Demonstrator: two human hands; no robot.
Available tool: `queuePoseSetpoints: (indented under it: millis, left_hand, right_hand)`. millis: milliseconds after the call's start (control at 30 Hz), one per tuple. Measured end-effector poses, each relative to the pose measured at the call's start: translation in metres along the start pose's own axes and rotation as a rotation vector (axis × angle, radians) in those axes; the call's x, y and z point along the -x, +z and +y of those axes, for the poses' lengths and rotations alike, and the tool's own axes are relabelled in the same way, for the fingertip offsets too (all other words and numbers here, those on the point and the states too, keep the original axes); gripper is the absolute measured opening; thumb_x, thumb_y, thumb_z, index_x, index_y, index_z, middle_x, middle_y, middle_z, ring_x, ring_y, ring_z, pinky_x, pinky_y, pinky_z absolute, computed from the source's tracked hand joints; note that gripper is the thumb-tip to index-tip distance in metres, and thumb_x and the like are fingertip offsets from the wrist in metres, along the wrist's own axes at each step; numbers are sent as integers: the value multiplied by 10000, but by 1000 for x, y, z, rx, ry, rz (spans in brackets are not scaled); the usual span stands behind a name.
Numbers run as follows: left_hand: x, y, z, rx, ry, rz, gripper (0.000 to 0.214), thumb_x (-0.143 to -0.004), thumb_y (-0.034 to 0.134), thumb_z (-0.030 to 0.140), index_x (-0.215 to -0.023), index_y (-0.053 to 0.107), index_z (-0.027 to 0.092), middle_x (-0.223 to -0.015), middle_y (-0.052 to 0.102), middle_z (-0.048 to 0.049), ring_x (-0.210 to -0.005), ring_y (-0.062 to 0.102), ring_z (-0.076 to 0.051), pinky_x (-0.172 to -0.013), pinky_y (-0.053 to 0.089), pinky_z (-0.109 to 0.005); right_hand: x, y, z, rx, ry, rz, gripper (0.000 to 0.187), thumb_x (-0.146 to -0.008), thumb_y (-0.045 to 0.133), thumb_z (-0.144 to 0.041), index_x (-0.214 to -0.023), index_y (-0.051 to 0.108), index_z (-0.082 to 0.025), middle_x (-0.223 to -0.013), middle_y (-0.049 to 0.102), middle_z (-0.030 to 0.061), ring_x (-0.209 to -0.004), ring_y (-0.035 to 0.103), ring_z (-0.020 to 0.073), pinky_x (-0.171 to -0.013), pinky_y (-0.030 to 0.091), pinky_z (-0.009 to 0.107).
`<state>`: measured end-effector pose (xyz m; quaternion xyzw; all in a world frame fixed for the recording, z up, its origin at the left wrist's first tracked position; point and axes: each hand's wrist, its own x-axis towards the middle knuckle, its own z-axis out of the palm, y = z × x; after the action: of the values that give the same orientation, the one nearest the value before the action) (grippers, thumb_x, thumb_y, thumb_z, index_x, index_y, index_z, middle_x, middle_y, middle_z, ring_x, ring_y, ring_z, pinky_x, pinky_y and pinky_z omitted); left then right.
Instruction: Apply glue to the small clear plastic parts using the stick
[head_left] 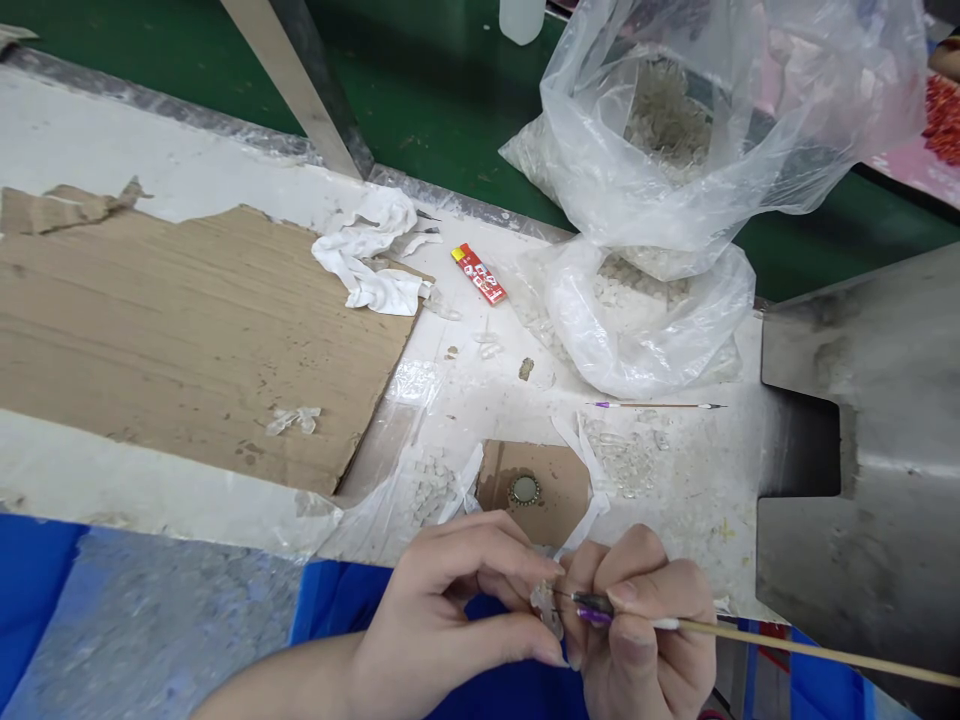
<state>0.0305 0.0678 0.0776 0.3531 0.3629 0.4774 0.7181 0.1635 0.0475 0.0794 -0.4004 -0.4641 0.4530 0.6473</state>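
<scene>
My left hand pinches a small clear plastic-like piece between thumb and fingers. My right hand is closed round a fine-tipped brush with a long wooden handle and a purple band. Its thin tip meets the clear piece, close to my left fingertips. Just beyond my hands, a bottle cap lies on a small cardboard piece, which has a damp patch round the cap. Another thin brush with a purple band lies farther back on the white table.
Small clear pieces lie left and right of the cap. A large cardboard sheet covers the left side. Behind are a white cloth, a red packet and plastic bags. A metal panel stands right.
</scene>
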Motion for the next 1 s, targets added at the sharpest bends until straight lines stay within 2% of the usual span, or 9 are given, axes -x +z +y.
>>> queuePoseSetpoints:
  millis: [267,433,533,600,700,800,900,1000]
  left_hand:
    - [0,4,4,-16,-2,19,329,-666,998,116,-905,896,318,-673,791,27,-557,776,-101,-598,633,-100]
    - [4,0,0,46,-41,-7,394,-680,968,35,-949,893,314,-768,809,24,-620,801,-109,-646,649,-110]
    - [4,-1,-2,141,-71,-47,378,-766,919,42,-1023,882,317,-861,829,9,-693,833,-140,-690,678,-155]
    - [3,-1,-1,212,-68,-75,345,-821,893,81,-1072,871,317,-886,843,5,-741,843,-142,-724,679,-153]
    - [2,0,2,297,-64,-105,295,-872,865,132,-1101,862,317,-882,860,11,-781,846,-130,-751,665,-129]
    - [0,2,3,327,-110,-133,249,-884,858,155,-1077,868,311,-890,868,15,-787,848,-124,-753,660,-117]
    - [-1,3,2,316,-141,-140,241,-874,868,172,-1067,871,317,-881,868,19,-765,846,-116,-745,655,-108]
    - [0,1,1,259,-152,-147,263,-868,874,177,-1078,869,336,-878,861,14,-739,844,-116,-730,653,-108]
  right_hand:
    - [0,1,-1,-21,11,-5,193,-1078,506,-251,-1150,683,-283,-768,396,-49,-414,351,82,-315,304,226]
    - [1,-10,2,-45,-36,83,179,-1066,566,-301,-1122,736,-287,-712,440,-58,-369,353,64,-278,323,195]
    - [-1,-24,8,50,-56,77,251,-1082,534,-345,-1202,754,-323,-726,604,-12,-414,490,108,-294,401,210]
    - [-3,-33,12,109,-10,17,283,-1095,508,-327,-1253,743,-328,-730,679,3,-479,584,138,-369,484,238]
    - [-4,-42,17,190,116,-94,201,-1044,624,-264,-1147,790,-311,-791,725,19,-619,661,155,-530,550,269]
    - [-1,-44,21,127,186,-173,130,-986,718,-285,-1059,816,-328,-852,698,27,-687,636,166,-591,529,288]
    - [5,-40,27,-73,153,-209,165,-993,697,-324,-1104,802,-388,-775,616,3,-623,556,161,-555,471,289]
    - [5,-36,29,-149,123,-222,142,-983,704,-356,-1082,799,-396,-698,522,-22,-551,478,147,-505,410,279]
